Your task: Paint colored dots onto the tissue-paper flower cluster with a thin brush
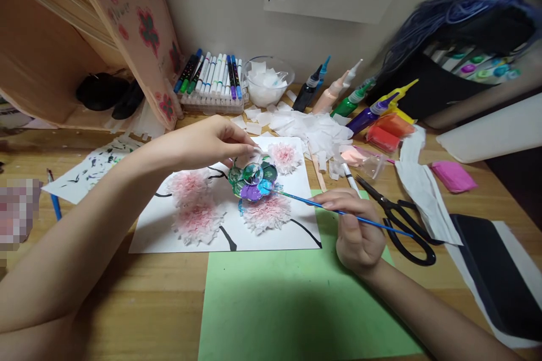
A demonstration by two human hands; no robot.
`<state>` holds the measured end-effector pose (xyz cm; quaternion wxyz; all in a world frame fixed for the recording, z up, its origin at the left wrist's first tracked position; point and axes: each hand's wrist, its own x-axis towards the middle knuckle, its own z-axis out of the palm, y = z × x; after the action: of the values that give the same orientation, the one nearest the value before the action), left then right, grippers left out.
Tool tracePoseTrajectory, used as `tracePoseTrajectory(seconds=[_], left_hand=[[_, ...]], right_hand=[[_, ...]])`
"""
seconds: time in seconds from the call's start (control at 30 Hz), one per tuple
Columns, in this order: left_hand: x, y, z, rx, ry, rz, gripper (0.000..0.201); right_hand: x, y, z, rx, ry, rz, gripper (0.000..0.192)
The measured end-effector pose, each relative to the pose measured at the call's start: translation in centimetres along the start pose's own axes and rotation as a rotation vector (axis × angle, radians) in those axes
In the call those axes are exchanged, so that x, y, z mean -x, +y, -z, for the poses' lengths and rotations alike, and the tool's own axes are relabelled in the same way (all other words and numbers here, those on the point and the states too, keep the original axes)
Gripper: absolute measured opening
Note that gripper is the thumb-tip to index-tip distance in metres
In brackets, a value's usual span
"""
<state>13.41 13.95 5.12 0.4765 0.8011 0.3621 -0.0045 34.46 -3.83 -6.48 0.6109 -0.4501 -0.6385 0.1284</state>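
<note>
My left hand (212,141) pinches the far edge of a flower-shaped paint palette (253,179), holding it tilted above a white sheet (271,234) with several pink tissue-paper flowers (198,220) and black painted branches. My right hand (355,231) grips a thin blue paintbrush (339,212). The brush tip touches the palette's purple well. Green and purple paint fill the palette's wells.
A light green sheet (288,304) lies in front. Black scissors (402,223) sit right of my right hand. Behind are torn white tissue pieces (313,130), a glass bowl (269,80), a rack of markers (212,76), several paint bottles (351,101) and pink tissue (453,176).
</note>
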Motion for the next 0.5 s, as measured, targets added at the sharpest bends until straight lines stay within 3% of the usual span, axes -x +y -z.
tracePoseTrajectory(seconds=[0.1, 0.3, 0.5], left_hand=[[0.0, 0.0, 0.0, -0.001, -0.002, -0.001, 0.027], [0.0, -0.8, 0.6, 0.052, 0.03, 0.024, 0.027], [0.3, -0.7, 1.2, -0.029, 0.089, 0.024, 0.033]], right_hand=[[0.1, -0.2, 0.0, -0.017, 0.029, -0.042, 0.021], [-1.0, 0.0, 0.3, -0.245, 0.35, -0.262, 0.017], [-1.7, 1.2, 0.8, -0.285, 0.37, -0.465, 0.017]])
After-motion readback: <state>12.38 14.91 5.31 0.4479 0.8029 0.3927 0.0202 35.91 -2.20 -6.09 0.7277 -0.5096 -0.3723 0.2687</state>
